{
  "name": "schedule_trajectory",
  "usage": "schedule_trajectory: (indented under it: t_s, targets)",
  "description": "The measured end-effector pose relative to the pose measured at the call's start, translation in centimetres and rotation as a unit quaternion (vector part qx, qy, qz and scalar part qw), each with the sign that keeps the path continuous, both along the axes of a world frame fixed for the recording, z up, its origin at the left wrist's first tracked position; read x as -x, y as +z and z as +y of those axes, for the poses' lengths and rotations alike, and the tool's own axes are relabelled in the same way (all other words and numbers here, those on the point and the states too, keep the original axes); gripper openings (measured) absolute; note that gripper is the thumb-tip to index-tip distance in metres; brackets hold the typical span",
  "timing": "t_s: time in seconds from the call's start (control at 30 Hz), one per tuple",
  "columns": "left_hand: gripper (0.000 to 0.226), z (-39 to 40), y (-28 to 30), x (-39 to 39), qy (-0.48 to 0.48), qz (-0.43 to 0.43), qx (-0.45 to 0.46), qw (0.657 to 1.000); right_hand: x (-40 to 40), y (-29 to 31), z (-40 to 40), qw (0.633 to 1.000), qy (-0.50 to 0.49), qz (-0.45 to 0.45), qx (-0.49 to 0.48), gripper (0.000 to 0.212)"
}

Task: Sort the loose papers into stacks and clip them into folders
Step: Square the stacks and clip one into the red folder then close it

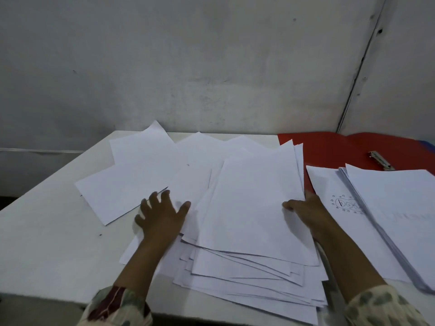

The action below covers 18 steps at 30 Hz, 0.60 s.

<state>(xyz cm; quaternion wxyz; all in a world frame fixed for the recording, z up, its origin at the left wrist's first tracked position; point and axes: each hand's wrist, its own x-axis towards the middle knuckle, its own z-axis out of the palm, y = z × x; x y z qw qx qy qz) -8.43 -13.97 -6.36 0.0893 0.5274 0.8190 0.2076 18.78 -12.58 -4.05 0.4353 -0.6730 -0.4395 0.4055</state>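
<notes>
A messy pile of loose white papers point(249, 208) covers the middle of the white table point(47, 243). My left hand point(161, 215) lies flat with spread fingers on the pile's left side. My right hand point(306, 211) grips the right edge of the top sheets, thumb on top. To the right, a stacked set of papers point(388, 220) lies on an open red folder point(334, 149), whose metal clip point(381, 160) shows at the back. One sheet there bears a small ink drawing point(346, 203).
A grey wall stands right behind the table. The table's left edge and front edge are close to my arms. A blue item point(429, 144) peeks out beyond the red folder at the far right.
</notes>
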Motion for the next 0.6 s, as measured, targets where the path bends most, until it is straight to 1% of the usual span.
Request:
schedule_trajectory:
  t_s: [0.07, 0.1, 0.17, 0.2, 0.23, 0.27, 0.33, 0.37, 0.43, 0.5, 0.6]
  targets:
    - [0.084, 0.0, 0.1, 0.6, 0.001, 0.017, 0.060, 0.998, -0.7, 0.1, -0.2, 1.000, 0.007, -0.007, 0.006, 0.042]
    - [0.092, 0.0, 0.3, 0.9, 0.000, 0.012, 0.071, 0.997, -0.9, 0.1, -0.2, 1.000, 0.011, -0.007, 0.008, 0.043]
    - [0.101, 0.3, 0.9, 1.4, 0.001, -0.041, 0.059, 0.997, -1.0, 0.0, -0.4, 1.000, 0.015, -0.012, 0.015, 0.044]
    - [0.102, 0.5, 1.2, 1.6, -0.002, -0.072, 0.050, 0.996, -1.0, -0.1, -0.6, 1.000, 0.014, -0.014, 0.018, 0.045]
    - [0.098, 0.8, 1.5, 1.7, -0.004, -0.090, 0.044, 0.995, -0.9, -0.2, -0.6, 1.000, 0.014, -0.016, 0.020, 0.045]
    - [0.090, 1.0, 1.5, 2.0, -0.007, -0.097, 0.042, 0.994, -0.9, -0.3, -0.7, 1.000, 0.013, -0.015, 0.021, 0.044]
    - [0.068, 1.1, 1.6, 2.3, -0.019, -0.082, 0.047, 0.995, -0.7, -0.1, -0.9, 1.000, 0.014, -0.009, 0.022, 0.043]
    - [0.060, 1.1, 1.6, 2.4, -0.030, -0.079, 0.053, 0.995, -0.6, 0.1, -1.0, 1.000, 0.018, -0.007, 0.024, 0.043]
    - [0.047, 1.1, 1.5, 2.7, -0.044, -0.099, 0.069, 0.992, 0.0, 0.2, -1.0, 0.999, 0.033, -0.004, 0.023, 0.041]
    - [0.039, 1.0, 1.6, 3.0, -0.045, -0.120, 0.082, 0.988, 1.0, 0.1, -1.2, 0.998, 0.057, -0.001, 0.030, 0.038]
    - [0.036, 1.0, 2.1, 3.0, -0.044, -0.165, 0.091, 0.981, 2.9, -0.2, -0.9, 0.996, 0.076, -0.022, 0.033, 0.033]
